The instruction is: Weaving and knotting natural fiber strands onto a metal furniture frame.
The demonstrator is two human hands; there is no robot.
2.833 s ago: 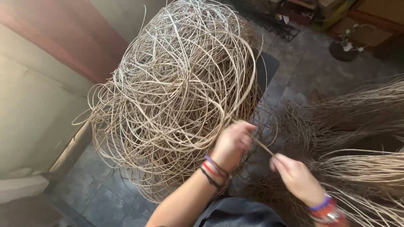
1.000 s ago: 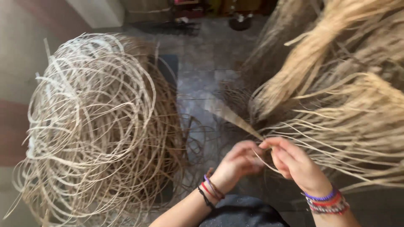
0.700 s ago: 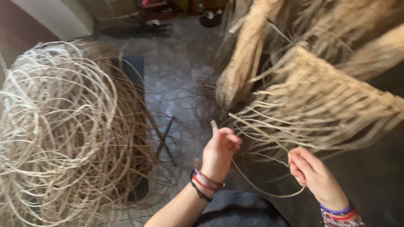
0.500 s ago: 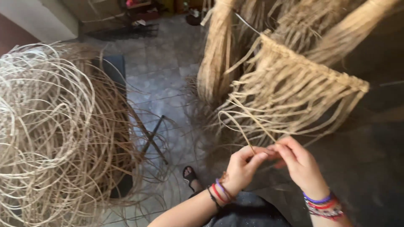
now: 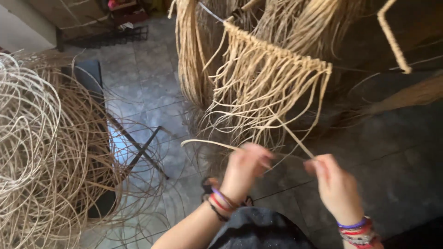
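Fringe [image 5: 272,78] hangs well knotted along its rod; both hands, left [image 5: 247,168] and right [image 5: 334,184], pinch one loose strand [image 5: 295,140] below it, not yet tied.

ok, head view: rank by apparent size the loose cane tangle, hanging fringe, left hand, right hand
1. Cane tangle, runs off frame.
2. Hanging fringe.
3. Left hand and right hand: look alike, blurred, so no ranking. Each pinches a strand.
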